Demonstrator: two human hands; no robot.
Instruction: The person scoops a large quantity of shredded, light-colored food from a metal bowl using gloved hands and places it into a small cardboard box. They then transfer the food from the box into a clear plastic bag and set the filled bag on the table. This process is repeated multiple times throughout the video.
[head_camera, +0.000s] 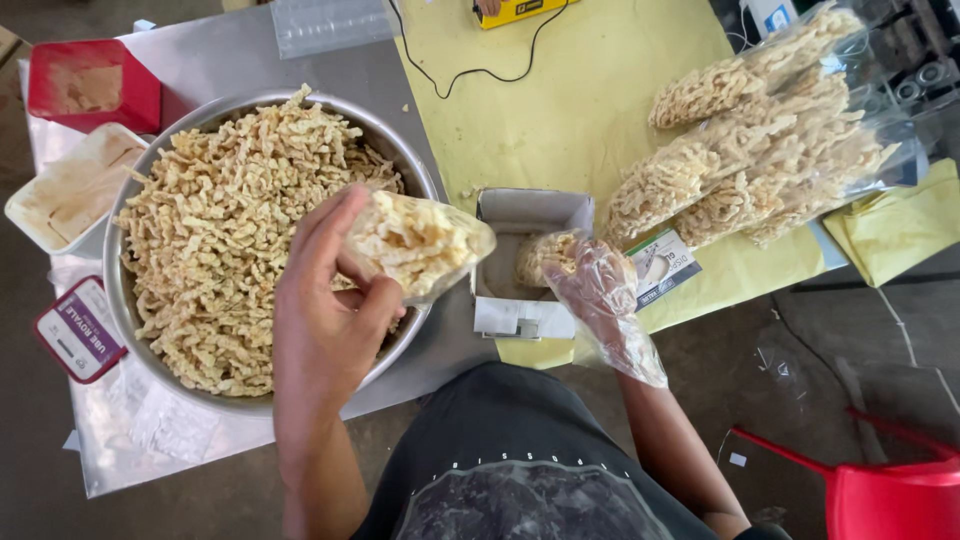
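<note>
My left hand (325, 300) holds a clear plastic bag (420, 245) filled with pale fried snack pieces, over the right rim of a large steel bowl (420, 165) heaped with the same snacks (220, 230). My right hand (590, 280), covered by a loose clear plastic glove, grips a handful of snacks over a small grey weighing scale (525, 215) just right of the bowl.
Several filled snack bags (760, 150) lie piled on a yellow cloth (570, 90) at the right, with a small box (665, 265) beside them. A red container (90, 85), a white tray (70, 185) and a packet (80, 328) sit left. A red chair (890, 490) stands bottom right.
</note>
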